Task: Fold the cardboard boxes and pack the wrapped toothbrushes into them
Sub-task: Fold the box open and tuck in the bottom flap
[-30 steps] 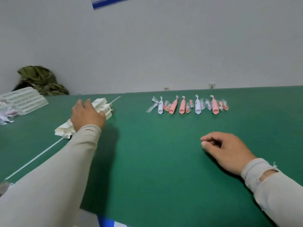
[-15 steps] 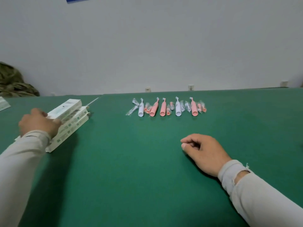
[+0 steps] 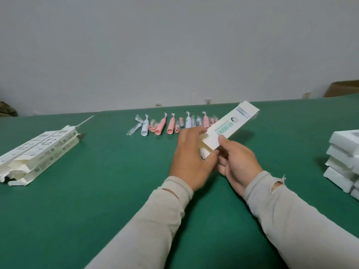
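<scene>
Now a flat printed toothbrush carton [image 3: 229, 127] is lifted over the green felt table [image 3: 116, 191], its near end gripped by the left hand [image 3: 191, 160] and pinched by the right hand [image 3: 237, 162]. Squeezing opposite creases should pop the thin, stiff card square. Beyond lie glossy, cylindrical wrapped toothbrushes [image 3: 171, 125].

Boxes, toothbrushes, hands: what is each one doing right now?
Held box: lifted off table, tilted, gripped at near end.
Left hand: holds box.
Right hand: holds box.
Flat boxes: piled, unfolded, left.
Box stack: piled, right.
Toothbrushes: wrapped, in a row, unpacked.
</scene>
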